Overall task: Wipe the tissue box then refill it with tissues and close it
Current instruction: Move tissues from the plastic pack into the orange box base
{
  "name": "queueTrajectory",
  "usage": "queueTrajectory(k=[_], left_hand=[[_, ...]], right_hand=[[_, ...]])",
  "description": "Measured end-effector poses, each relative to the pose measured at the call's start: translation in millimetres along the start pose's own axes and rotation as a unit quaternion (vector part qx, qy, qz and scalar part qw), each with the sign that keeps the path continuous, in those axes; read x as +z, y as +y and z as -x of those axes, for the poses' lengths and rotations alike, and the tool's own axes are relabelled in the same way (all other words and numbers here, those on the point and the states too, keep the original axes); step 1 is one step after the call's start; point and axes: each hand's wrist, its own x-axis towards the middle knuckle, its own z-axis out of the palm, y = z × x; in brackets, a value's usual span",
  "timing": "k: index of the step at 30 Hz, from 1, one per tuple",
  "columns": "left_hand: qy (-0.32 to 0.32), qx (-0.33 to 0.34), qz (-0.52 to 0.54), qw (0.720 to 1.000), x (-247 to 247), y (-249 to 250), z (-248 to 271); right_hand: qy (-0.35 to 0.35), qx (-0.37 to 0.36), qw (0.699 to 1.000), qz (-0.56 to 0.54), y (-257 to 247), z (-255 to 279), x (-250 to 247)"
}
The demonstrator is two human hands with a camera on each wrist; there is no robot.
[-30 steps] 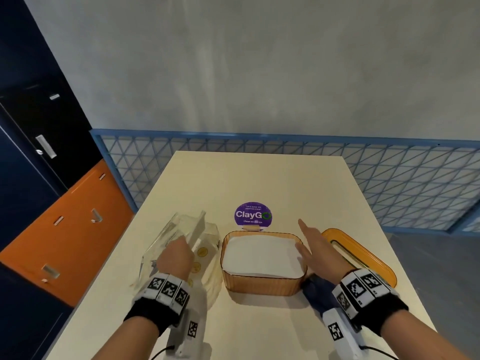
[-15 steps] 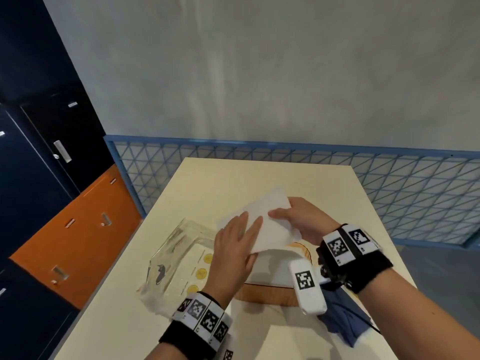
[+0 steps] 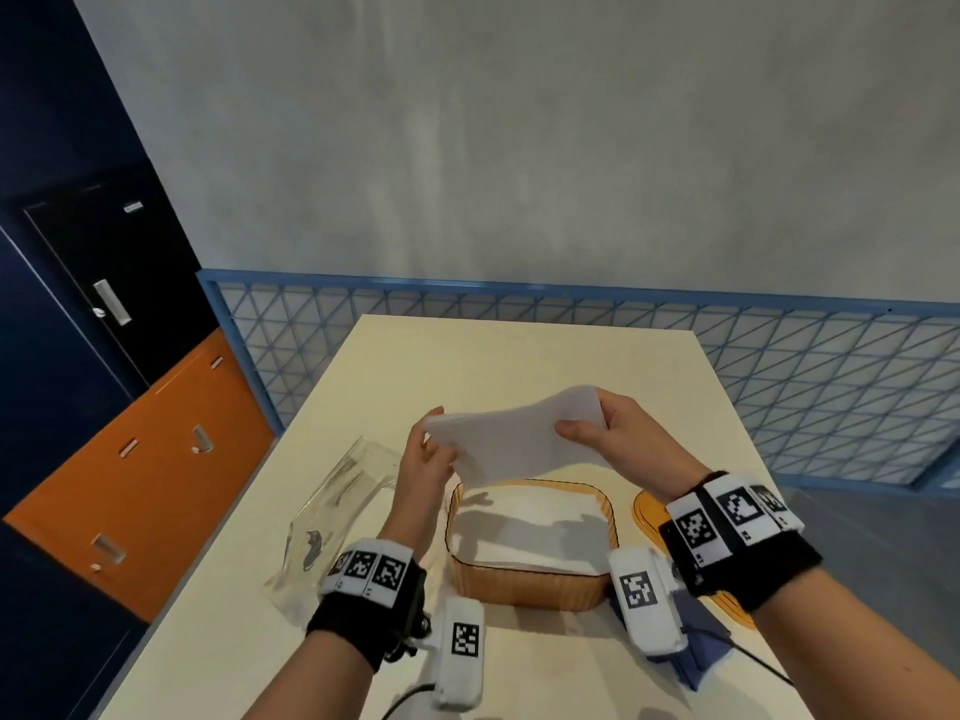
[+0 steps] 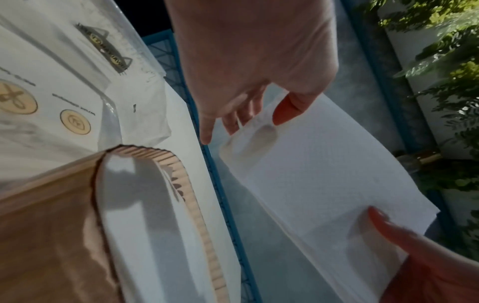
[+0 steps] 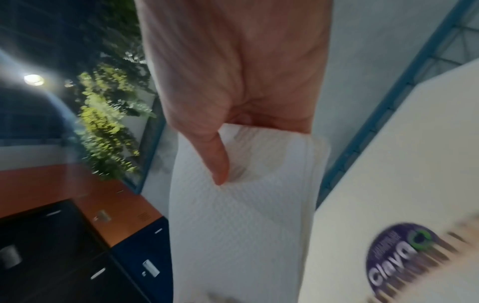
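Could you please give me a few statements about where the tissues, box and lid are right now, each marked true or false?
1. Both hands hold a tissue stack above the box. True.
2. The box is empty. False: white tissues already lie in it.
3. The lid is on the box. False: it lies on the table to the box's right.
4. The right hand pinches the stack with its thumb on top. True.
5. The left hand rests on the plastic wrapper. False: it holds the stack's left end.
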Motion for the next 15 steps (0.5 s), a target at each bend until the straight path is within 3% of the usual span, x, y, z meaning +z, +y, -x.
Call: queueTrajectory(k=[6,12,15], left_hand=[[-0.016,0.009,-0.153,0.988,9,-30,14],[-0.001,0.060,-0.172,0.983,15,-27,14],[0.041,0.081,-0.180,0.980,16,-22,16]], right_hand=[[0.093,0.094,0.990,-0.048,72,15,26],[0.139,0.053,0.988,-0.032,66,7,25],[0.148,0.069,0.986,-0.020,68,4,22]])
